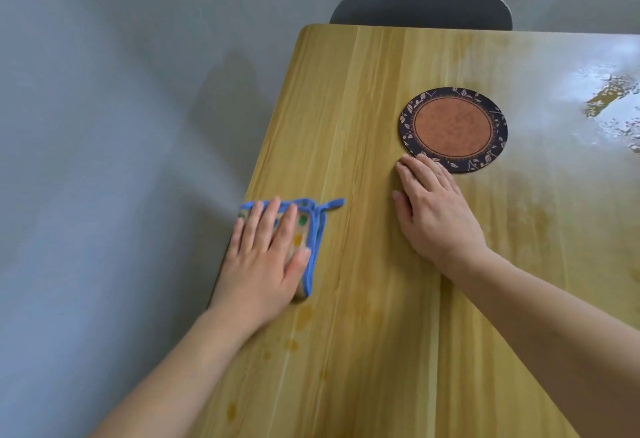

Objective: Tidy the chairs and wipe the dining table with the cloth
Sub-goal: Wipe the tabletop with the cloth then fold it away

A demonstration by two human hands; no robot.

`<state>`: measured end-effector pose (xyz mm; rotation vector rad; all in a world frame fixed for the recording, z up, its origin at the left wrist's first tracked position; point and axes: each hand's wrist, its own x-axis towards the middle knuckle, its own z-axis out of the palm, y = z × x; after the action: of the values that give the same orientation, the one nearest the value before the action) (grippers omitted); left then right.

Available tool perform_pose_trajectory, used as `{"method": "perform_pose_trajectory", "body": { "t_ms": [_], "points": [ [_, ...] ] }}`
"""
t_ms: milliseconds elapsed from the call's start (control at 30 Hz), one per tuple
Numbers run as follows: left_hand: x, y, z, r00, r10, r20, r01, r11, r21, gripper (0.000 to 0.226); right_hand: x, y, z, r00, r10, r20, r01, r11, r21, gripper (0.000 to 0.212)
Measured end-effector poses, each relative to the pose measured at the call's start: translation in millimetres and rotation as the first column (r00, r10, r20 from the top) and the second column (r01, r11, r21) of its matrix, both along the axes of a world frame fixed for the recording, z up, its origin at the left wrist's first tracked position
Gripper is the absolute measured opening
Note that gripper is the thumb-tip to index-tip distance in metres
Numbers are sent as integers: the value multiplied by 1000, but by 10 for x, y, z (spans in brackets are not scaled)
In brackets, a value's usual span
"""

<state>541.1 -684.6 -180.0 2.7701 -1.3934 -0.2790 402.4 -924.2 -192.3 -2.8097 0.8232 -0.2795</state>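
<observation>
Nearest the person, a few small amber spots (291,344) dot the wooden tabletop (374,299), close to its left edge. Just past them, the left hand (266,257) lies flat and spread, palm down, pressing the cloth (313,229) onto the wood. The cloth is a folded square with blue trim and coloured dots, sitting right at the left edge of the tabletop, with its blue tie loop pointing toward the middle. Most of it is hidden under the fingers, and the hand looks slightly blurred.

The right hand (433,209) rests further in, also flat and open, holding nothing. Its fingertips (405,162) touch the near rim of a round mat (453,129), which has a dark leaf-patterned border and a rust-coloured centre and lies flat on the wood.

Toward the right edge, the tabletop shines with a wet, glaring patch (602,105).

Beyond the far edge, the dark rounded back of a chair (420,6) shows, tucked close against the table. Grey floor (104,126) runs along the left.
</observation>
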Motion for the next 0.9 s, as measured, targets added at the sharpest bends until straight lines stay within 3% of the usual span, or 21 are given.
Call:
{"method": "perform_pose_trajectory", "body": {
  "t_ms": [100, 400, 567, 667, 800, 900],
  "points": [
    [11, 244, 32, 1000, 2, -9, -1, 999, 37, 72, 15, 25, 24, 1000, -3, -5, 3, 1000, 11, 57],
    [663, -678, -6, 1000, 14, 28, -14, 1000, 12, 79, 12, -2, 17, 1000, -16, 9, 16, 1000, 5, 57],
    [275, -188, -12, 1000, 10, -10, -11, 999, -33, 71, 24, 32, 4, 1000, -16, 12, 16, 1000, 9, 57],
    [-50, 31, 34, 999, 36, -5, -36, 999, 23, 68, 15, 27, 7, 1000, -19, 17, 19, 1000, 14, 57],
    [43, -420, 82, 996, 85, 12, -86, 995, 50, 74, 11, -7, 20, 1000, -17, 17, 17, 1000, 18, 56],
    [126, -916, 78, 996, 73, -54, -70, 996, 55, 64, 9, -3, 20, 999, -8, 33, 7, 1000, 15, 56]
  ]
}}
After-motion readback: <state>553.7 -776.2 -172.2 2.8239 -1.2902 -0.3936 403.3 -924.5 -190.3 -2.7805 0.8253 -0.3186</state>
